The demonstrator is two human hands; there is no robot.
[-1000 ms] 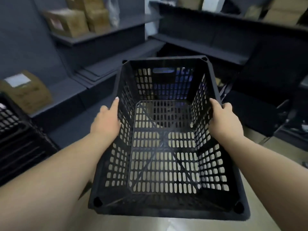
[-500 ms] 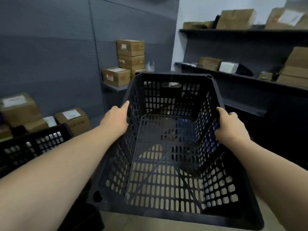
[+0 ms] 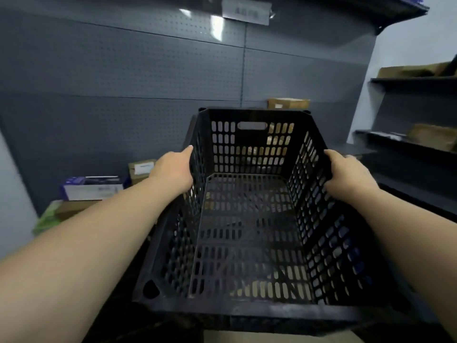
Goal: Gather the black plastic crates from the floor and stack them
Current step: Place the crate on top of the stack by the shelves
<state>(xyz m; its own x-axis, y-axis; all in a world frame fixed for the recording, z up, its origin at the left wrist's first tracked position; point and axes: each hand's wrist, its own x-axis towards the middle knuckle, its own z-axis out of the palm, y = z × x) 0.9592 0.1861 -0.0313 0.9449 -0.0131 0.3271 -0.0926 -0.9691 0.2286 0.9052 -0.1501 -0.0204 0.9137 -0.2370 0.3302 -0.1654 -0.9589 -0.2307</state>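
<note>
I hold one black plastic crate [image 3: 249,243] in front of me, lifted off the floor, its open top facing me. It is empty, with slotted walls and a handle cut-out in the far wall. My left hand [image 3: 173,168] grips the left rim, fingers outside the wall. My right hand [image 3: 346,173] grips the right rim. A dark shape below the crate at the lower left is too blurred to identify.
A grey pegboard wall [image 3: 123,70] stands ahead. Low on the left lie a white and purple box [image 3: 91,188] and a cardboard box [image 3: 141,168]. Dark shelves [image 3: 408,144] with cardboard boxes run along the right. Another cardboard box [image 3: 288,103] shows behind the crate.
The view has swung left and up with the crate held in both hands; the black crate seen at lower left earlier is out of view, and the pegboard wall fills the background.
</note>
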